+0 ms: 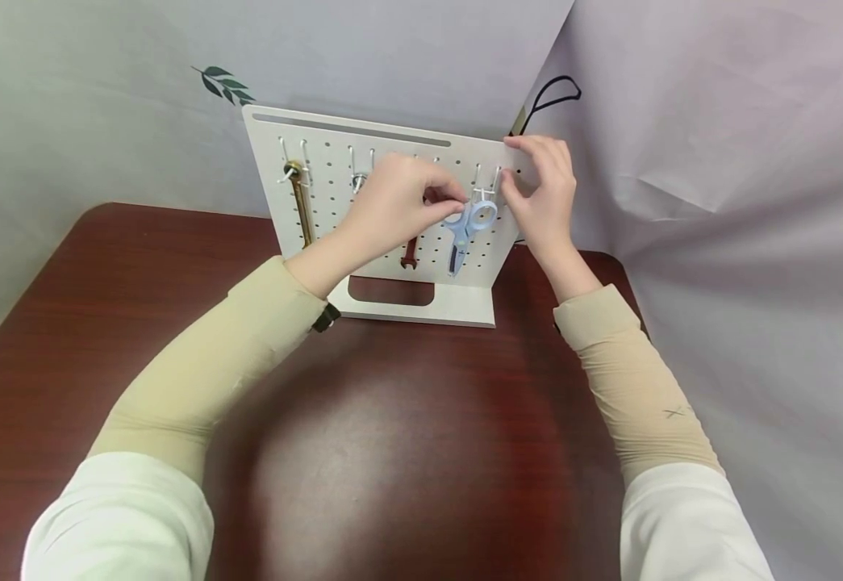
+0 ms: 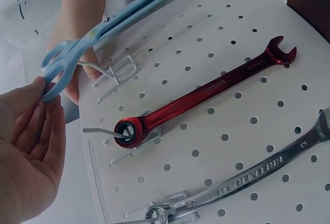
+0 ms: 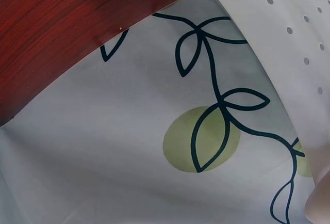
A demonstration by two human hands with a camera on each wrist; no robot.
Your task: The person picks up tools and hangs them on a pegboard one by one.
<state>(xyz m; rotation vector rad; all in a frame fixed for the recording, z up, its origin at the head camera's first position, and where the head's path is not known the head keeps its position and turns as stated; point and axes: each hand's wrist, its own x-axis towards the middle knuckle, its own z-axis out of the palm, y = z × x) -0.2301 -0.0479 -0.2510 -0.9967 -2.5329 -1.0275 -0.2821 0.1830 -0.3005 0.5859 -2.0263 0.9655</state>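
My left hand pinches a handle loop of the light-blue scissors between thumb and fingers. The scissors hang blades-down by a white wire hook on the white pegboard. In the left wrist view, the hook's prong reaches the handles; whether it passes through a loop I cannot tell. My right hand holds the board's right edge near the upper corner, its thumb at the front beside the hook. Only a bit of that hand shows in the right wrist view.
On other hooks hang a red wrench, a silver wrench and a gold-coloured wrench. The board's base stands on a dark red wooden table. A black cord loop sticks up behind the board, before a pale curtain.
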